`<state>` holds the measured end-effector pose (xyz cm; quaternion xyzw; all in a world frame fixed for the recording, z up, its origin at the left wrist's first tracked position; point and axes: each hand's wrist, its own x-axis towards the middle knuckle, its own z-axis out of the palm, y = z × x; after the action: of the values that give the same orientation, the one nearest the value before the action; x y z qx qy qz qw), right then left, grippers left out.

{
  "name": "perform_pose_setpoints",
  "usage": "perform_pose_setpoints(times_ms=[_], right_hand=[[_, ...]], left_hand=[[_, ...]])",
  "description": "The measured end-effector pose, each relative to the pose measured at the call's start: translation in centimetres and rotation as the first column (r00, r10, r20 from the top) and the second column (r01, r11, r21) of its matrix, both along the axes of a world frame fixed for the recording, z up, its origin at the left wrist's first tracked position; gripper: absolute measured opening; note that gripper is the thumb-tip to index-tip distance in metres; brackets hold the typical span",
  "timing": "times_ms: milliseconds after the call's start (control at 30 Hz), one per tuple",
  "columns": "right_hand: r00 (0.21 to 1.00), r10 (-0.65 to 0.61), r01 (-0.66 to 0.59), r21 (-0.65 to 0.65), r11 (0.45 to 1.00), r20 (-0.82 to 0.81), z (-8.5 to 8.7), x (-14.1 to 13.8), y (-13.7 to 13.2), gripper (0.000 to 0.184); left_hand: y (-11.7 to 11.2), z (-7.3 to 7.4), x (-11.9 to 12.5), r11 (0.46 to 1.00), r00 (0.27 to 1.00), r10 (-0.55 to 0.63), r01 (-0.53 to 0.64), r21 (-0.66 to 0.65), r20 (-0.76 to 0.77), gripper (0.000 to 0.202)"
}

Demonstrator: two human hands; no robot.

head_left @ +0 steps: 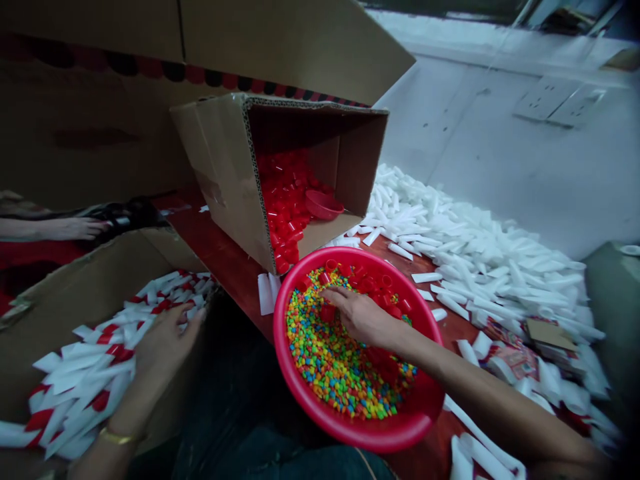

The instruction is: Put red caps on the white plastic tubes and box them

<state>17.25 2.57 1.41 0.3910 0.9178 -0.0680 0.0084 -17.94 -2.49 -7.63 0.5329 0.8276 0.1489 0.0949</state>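
My right hand (357, 315) reaches into a red plastic basin (287, 393) filled with small multicoloured candies (345, 373). Its fingers are bent around a red cap (327, 313), just above the candies. More red caps (373, 280) lie along the basin's far side. To the left, my left hand (173, 340) is over an open cardboard box (70, 300), with thumb and fingers apart and no object visible between them. White tubes with red caps (80, 373) are piled in that box, just under the left hand.
Behind the basin, a tipped cardboard carton (220, 167) holds loose red caps and a red bowl (324, 205). White tubes (480, 247) are heaped on the red table (220, 267) against the wall. Another person's hand (83, 228) is at far left.
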Motion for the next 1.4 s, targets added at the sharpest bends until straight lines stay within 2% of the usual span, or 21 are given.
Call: perform_pose_setpoints(times_ms=[67,133,200,333,433,533,633,733,800,900,1000,1067,1133,1167,1267,1333,1400], right_hand=[[0.979,-0.204,0.202,0.059,0.978,0.027,-0.1,-0.3,-0.7,0.034],[0.938,-0.33,0.322,0.088,0.943,0.105,-0.4,-1.0,-1.1,0.044],[0.926,-0.342,0.334,0.073,0.94,0.161,-0.8,-1.5,-1.4,0.048],[0.946,-0.306,0.303,0.046,0.952,0.105,-1.6,-2.0,-1.4,0.032],[0.94,-0.333,0.326,0.084,0.942,0.081,-1.3,-1.6,-0.7,0.03],[0.929,-0.336,0.309,0.178,0.934,0.153,-0.6,-0.8,0.5,0.029],[0.942,-0.209,0.163,0.184,0.969,0.263,-0.4,-0.6,1.6,0.024],[0.957,-0.067,0.051,0.062,0.997,0.283,-0.9,-0.9,2.0,0.031],[0.98,-0.06,0.07,-0.045,0.997,0.19,-1.1,-1.0,2.0,0.03],[0.975,-0.207,0.183,-0.231,0.956,-0.081,-1.0,-0.4,1.7,0.029],[0.849,-0.367,0.169,-0.462,0.871,-0.381,-0.8,0.9,1.2,0.025],[0.74,-0.428,0.115,-0.529,0.841,-0.519,-0.8,1.6,0.7,0.023],[0.687,-0.449,0.14,-0.502,0.854,-0.572,-0.9,2.1,0.1,0.025],[0.695,-0.441,0.179,-0.458,0.871,-0.568,-0.9,2.2,-0.1,0.026],[0.8,-0.337,0.248,-0.239,0.939,-0.495,-0.6,2.5,-0.7,0.028],[0.869,-0.21,0.192,-0.087,0.978,-0.448,-0.2,2.7,-0.9,0.028],[0.905,-0.085,0.094,0.0,0.996,-0.418,0.1,2.8,-0.9,0.027]], left_hand=[[2.5,0.8,3.7,0.996,0.996,-0.077,0.079,-0.048,0.047,0.048],[4.8,1.3,6.8,0.991,0.992,-0.105,0.11,-0.082,0.066,0.054],[6.6,1.4,8.9,0.986,0.989,-0.122,0.13,-0.104,0.083,0.059],[8.4,0.9,10.7,0.979,0.982,-0.16,0.172,-0.111,0.104,0.05],[8.5,0.7,10.7,0.981,0.982,-0.154,0.165,-0.101,0.109,0.045],[7.8,1.0,10.0,0.986,0.981,-0.144,0.153,-0.062,0.13,0.045],[6.4,1.9,9.4,0.988,0.972,-0.156,0.155,0.021,0.174,0.043],[4.6,3.9,9.6,0.954,0.939,-0.242,0.184,0.235,0.246,0.04],[3.3,5.6,10.3,0.896,0.894,-0.366,0.263,0.357,0.26,0.036],[2.0,7.9,12.0,0.797,0.796,-0.563,0.453,0.4,0.221,0.03],[1.7,9.1,13.9,0.7,0.698,-0.693,0.589,0.404,0.183,0.03],[1.9,9.2,15.1,0.665,0.661,-0.732,0.639,0.387,0.165,0.033],[2.4,8.9,16.1,0.649,0.637,-0.753,0.68,0.341,0.164,0.035],[2.6,8.7,16.5,0.642,0.626,-0.763,0.7,0.313,0.164,0.036],[3.0,8.1,17.3,0.615,0.601,-0.786,0.744,0.262,0.141,0.036],[3.1,7.9,17.5,0.615,0.607,-0.786,0.748,0.251,0.115,0.036],[3.0,7.8,17.6,0.62,0.613,-0.782,0.751,0.226,0.108,0.035]])
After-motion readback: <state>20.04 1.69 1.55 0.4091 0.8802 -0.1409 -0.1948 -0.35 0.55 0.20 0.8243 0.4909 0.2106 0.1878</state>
